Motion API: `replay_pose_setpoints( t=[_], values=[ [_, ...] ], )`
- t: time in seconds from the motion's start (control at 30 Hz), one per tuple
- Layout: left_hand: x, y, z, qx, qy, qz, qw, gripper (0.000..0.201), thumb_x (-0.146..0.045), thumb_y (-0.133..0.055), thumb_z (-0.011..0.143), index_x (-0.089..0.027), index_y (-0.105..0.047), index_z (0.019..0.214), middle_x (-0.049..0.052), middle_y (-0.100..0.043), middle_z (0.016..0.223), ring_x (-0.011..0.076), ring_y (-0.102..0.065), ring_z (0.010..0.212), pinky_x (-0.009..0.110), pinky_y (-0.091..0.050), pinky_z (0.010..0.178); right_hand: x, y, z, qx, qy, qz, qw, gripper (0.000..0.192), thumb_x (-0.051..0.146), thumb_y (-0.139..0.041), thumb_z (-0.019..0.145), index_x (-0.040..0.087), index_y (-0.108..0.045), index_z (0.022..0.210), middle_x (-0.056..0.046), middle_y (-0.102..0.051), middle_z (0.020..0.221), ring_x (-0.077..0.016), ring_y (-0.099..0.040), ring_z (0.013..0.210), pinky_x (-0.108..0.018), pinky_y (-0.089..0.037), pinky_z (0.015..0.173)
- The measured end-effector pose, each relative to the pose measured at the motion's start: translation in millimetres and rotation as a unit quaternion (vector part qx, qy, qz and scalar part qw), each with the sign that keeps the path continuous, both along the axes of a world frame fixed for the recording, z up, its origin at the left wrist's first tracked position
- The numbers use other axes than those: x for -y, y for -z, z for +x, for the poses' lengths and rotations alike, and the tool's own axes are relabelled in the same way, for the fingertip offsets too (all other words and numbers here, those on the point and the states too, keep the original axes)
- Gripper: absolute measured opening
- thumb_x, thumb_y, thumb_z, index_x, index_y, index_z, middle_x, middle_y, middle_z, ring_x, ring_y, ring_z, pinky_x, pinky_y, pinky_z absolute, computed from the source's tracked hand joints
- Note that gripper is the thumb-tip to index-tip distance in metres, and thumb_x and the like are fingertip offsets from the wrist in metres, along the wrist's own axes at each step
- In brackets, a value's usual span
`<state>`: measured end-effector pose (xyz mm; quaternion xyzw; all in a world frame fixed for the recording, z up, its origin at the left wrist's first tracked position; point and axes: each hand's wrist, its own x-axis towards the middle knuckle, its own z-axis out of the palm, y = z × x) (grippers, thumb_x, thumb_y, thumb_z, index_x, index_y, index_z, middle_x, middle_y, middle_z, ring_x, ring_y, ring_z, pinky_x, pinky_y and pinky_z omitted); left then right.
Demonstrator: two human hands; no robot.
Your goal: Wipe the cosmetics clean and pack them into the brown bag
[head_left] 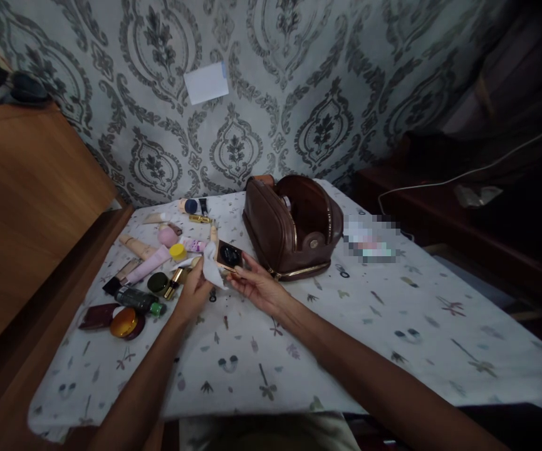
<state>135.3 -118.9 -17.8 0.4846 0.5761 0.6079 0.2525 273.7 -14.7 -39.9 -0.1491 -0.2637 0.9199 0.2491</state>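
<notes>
Two bare forearms reach up from the bottom of the frame and meet at center. The right hand (256, 287) pinches a small black compact (229, 255) by its lower edge, tilted up just left of center. The left hand (194, 289) has its fingers closed on a white tissue (213, 268) pressed against the compact's left side. This looks like wiping the compact clean; the next stroke calls for a steady grip and light pressure.

Around the hands lies a table (393, 326) under a pale cloth printed with small sprigs. Left of center, cosmetics (148, 275) are scattered: tubes, lipsticks, round pots. Just right of the compact, a brown pouch (289, 228) stands unzipped. Behind, patterned wallpaper (299, 94) fills the top; a wooden cabinet (26, 207) stands at the left edge.
</notes>
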Motion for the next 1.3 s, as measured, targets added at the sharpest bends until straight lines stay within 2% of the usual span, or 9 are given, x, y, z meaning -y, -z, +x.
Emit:
replay_pose_setpoints(
  t=[0.1, 0.17, 0.33, 0.43, 0.53, 0.7, 0.9, 1.17, 1.3],
  values=[
    [-2, 0.7, 0, -0.017, -0.043, 0.016, 0.999, 0.021, -0.029, -0.066, 0.078, -0.018, -0.071, 0.096, 0.005, -0.071, 0.090, 0.0195, -0.064, 0.087, 0.030, -0.053, 0.080, -1, 1.3, 0, 0.011, -0.001, 0.008, 1.000, 0.059, 0.015, -0.084, 0.069, 0.028, -0.050, 0.115, 0.001, -0.074, 0.088, -0.0132, -0.073, 0.072, -0.022, -0.058, 0.069],
    [-2, 1.2, 0, -0.014, -0.061, 0.025, 0.998, 0.019, -0.027, -0.064, 0.078, -0.019, -0.071, 0.093, 0.002, -0.070, 0.083, 0.0175, -0.063, 0.081, 0.028, -0.052, 0.078, -2, 3.5, 0, 0.020, 0.009, 0.012, 1.000, 0.052, 0.021, -0.085, 0.070, 0.027, -0.050, 0.108, 0.002, -0.074, 0.084, -0.0148, -0.073, 0.073, -0.025, -0.057, 0.069],
    [-3, 1.1, -2, -0.006, -0.141, 0.051, 0.989, 0.031, -0.025, -0.064, 0.075, -0.020, -0.071, 0.104, 0.001, -0.070, 0.085, 0.0150, -0.060, 0.075, 0.025, -0.050, 0.073, -5, 7.7, -1, 0.028, 0.026, 0.019, 0.999, 0.040, 0.035, -0.084, 0.072, 0.024, -0.050, 0.089, 0.002, -0.073, 0.077, -0.0140, -0.071, 0.073, -0.029, -0.057, 0.073],
    [-4, 2.6, -7, -0.007, -0.174, 0.056, 0.983, 0.036, -0.026, -0.062, 0.074, -0.020, -0.070, 0.109, 0.000, -0.071, 0.085, 0.0141, -0.058, 0.069, 0.023, -0.049, 0.066, -2, 8.0, -1, 0.036, 0.016, 0.029, 0.999, 0.039, 0.031, -0.086, 0.070, 0.022, -0.053, 0.087, 0.000, -0.074, 0.078, -0.0138, -0.072, 0.074, -0.025, -0.056, 0.071],
    [-4, 3.8, -9, -0.014, -0.181, 0.048, 0.982, 0.039, -0.025, -0.061, 0.072, -0.019, -0.070, 0.110, 0.001, -0.072, 0.087, 0.0165, -0.061, 0.072, 0.028, -0.051, 0.074, 0, 7.4, -1, 0.042, 0.008, 0.034, 0.999, 0.040, 0.025, -0.088, 0.067, 0.020, -0.057, 0.091, -0.001, -0.074, 0.077, -0.0131, -0.072, 0.072, -0.022, -0.055, 0.067],
    [-3, 3.1, -6, -0.037, -0.148, 0.035, 0.988, 0.041, -0.021, -0.059, 0.071, -0.020, -0.074, 0.109, 0.003, -0.075, 0.098, 0.0227, -0.065, 0.097, 0.036, -0.047, 0.098, -1, 5.2, -1, 0.040, 0.004, 0.027, 0.999, 0.043, 0.018, -0.085, 0.069, 0.020, -0.061, 0.106, -0.001, -0.074, 0.080, -0.0113, -0.071, 0.069, -0.020, -0.056, 0.065],
    [-1, 6.2, -9, -0.024, -0.104, 0.035, 0.994, 0.038, -0.017, -0.060, 0.073, -0.024, -0.076, 0.107, 0.003, -0.075, 0.102, 0.0227, -0.065, 0.103, 0.036, -0.047, 0.100, 0, 6.6, -1, 0.004, -0.001, 0.007, 1.000, 0.036, 0.014, -0.080, 0.074, 0.020, -0.063, 0.105, -0.002, -0.075, 0.084, -0.0118, -0.072, 0.072, -0.020, -0.058, 0.068],
    [2, 1.4, -7, -0.111, -0.059, 0.053, 0.991, 0.041, -0.013, -0.056, 0.074, -0.027, -0.077, 0.107, 0.004, -0.074, 0.115, 0.0258, -0.061, 0.115, 0.042, -0.043, 0.105, 0, 6.7, -3, -0.007, 0.021, -0.031, 0.999, 0.033, 0.009, -0.079, 0.074, 0.019, -0.063, 0.100, -0.003, -0.076, 0.089, -0.0133, -0.073, 0.083, -0.023, -0.060, 0.078],
    [3, -0.6, -5, -0.140, -0.041, 0.067, 0.987, 0.048, -0.007, -0.051, 0.071, -0.028, -0.078, 0.106, 0.003, -0.074, 0.113, 0.0252, -0.061, 0.115, 0.041, -0.045, 0.102, 1, 3.1, -2, -0.010, 0.022, -0.012, 1.000, 0.032, 0.015, -0.084, 0.070, 0.019, -0.064, 0.095, -0.003, -0.076, 0.087, -0.0134, -0.073, 0.082, -0.023, -0.059, 0.077]
  ],
)
